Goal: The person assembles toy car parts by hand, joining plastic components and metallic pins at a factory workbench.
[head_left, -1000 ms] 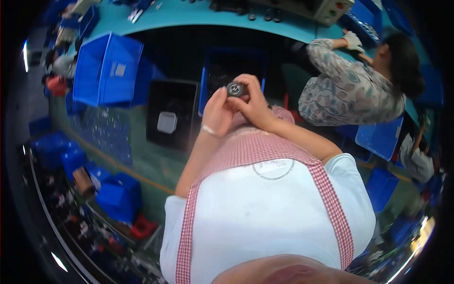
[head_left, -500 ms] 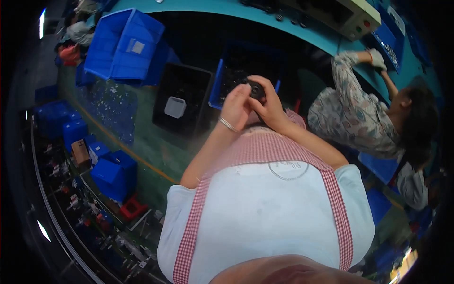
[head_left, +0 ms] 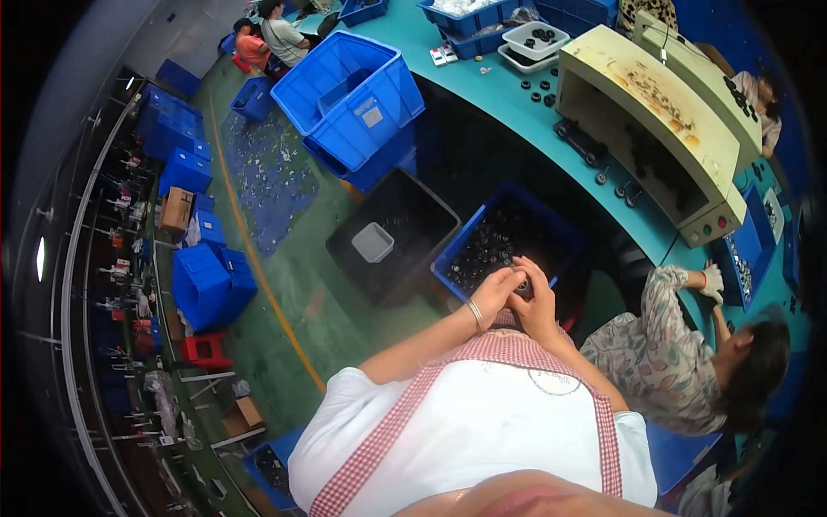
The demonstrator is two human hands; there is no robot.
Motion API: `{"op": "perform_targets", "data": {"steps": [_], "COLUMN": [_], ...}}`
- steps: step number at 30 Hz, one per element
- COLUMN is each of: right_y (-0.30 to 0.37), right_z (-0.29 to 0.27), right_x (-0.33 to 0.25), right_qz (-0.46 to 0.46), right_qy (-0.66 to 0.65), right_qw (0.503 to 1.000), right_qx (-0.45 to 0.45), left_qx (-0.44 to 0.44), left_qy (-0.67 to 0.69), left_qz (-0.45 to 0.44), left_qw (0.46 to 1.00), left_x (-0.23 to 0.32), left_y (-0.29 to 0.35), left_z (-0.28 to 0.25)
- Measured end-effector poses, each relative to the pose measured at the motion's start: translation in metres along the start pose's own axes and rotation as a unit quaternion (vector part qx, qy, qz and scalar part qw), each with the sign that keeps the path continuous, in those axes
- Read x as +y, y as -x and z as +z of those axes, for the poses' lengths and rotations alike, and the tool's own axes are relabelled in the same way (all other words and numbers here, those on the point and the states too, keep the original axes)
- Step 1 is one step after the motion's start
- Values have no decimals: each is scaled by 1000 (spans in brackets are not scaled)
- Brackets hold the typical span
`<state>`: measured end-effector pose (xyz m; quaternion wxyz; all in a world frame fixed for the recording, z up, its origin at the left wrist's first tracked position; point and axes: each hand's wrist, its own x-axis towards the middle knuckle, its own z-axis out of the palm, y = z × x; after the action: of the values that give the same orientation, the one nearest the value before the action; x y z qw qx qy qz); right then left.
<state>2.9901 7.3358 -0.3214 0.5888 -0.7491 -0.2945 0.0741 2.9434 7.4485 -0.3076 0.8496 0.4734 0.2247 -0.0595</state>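
Over the near edge of a blue bin (head_left: 441, 269) full of small black round parts, my two hands meet in front of my apron. My left hand (head_left: 494, 293), with a bangle at its wrist, is closed with its fingers against a small black wheel-like part (head_left: 523, 287). From the other side my right hand (head_left: 541, 308) curls round the same part. My fingers hide most of it, so its full shape cannot be made out.
A black bin (head_left: 405, 194) holding a small grey tray (head_left: 373, 243) stands left of the blue bin, below stacked blue crates (head_left: 370, 121). On the teal bench (head_left: 508, 112) are a cream machine (head_left: 655, 112) and a black wheeled chassis (head_left: 580, 142). A gloved co-worker (head_left: 655, 345) sits at right.
My view has tilted up, bringing more bench and floor into sight. Both hands still hold the black part together, now lower in the picture and further right.
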Motion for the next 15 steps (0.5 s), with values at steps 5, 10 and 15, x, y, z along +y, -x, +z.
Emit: {"op": "perform_targets", "data": {"steps": [5, 10, 15], "right_y": [-15, -15, -20], "right_z": [-8, -15, -22], "right_x": [11, 18, 29], "right_qz": [9, 63, 164], "right_qy": [-20, 0, -206], "right_qw": [1000, 997, 964], "right_qx": [-7, -44, -14], "left_qx": [6, 26, 146], "left_qy": [-19, -34, -127], "left_qz": [15, -4, 117], "left_qw": [1000, 999, 974], "left_x": [-10, -8, 13], "left_y": [-26, -34, -41], "left_z": [-2, 2, -2]}}
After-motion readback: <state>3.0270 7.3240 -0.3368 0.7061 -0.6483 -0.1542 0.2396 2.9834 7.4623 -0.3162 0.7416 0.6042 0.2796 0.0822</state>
